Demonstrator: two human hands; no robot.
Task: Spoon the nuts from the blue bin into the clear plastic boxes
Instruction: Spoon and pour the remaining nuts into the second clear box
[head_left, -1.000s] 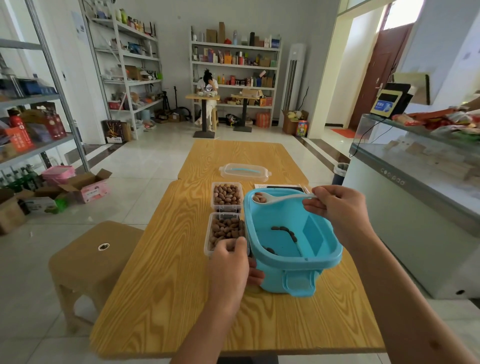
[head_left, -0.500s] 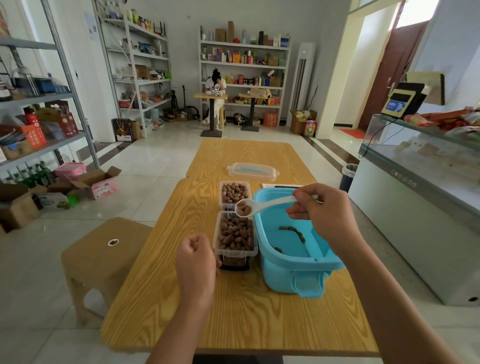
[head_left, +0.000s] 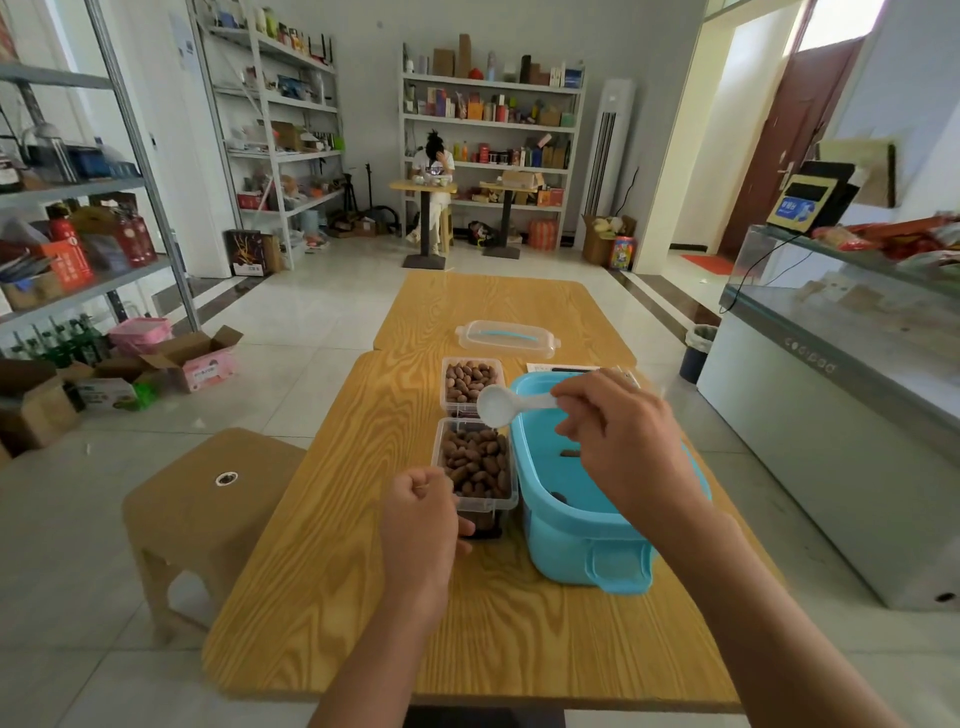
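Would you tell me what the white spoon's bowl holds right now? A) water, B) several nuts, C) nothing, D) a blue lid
C: the white spoon, held by the right hand over the clear plastic boxes, shows a bare, empty bowl.
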